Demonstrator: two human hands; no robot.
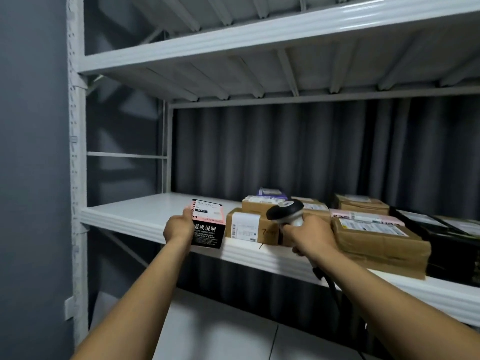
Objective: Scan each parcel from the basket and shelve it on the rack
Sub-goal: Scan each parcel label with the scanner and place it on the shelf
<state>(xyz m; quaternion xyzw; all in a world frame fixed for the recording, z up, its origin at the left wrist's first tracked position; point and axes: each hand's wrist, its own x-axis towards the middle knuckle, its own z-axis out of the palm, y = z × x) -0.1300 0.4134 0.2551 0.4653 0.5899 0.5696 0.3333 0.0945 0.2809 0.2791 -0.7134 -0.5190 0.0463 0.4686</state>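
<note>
- Left hand (179, 226), centre frame, grips pink-and-black parcel (209, 223) at the rack (145, 216) shelf's front edge.
- Right hand (310, 236) grasps barcode scanner (285, 210) before shelved cardboard parcels (374, 235).

rack (155, 226): white painted metal, smooth, is shining a little
small box (209, 227): pink and black card, is looking smooth; white paper label
big parcel (376, 242), right: brown cardboard, is looking dull and wrinkly
scanner (285, 211): black and grey plastic, is shining on top
curtain (259, 146), far: grey cloth, is looking soft and matt
</note>
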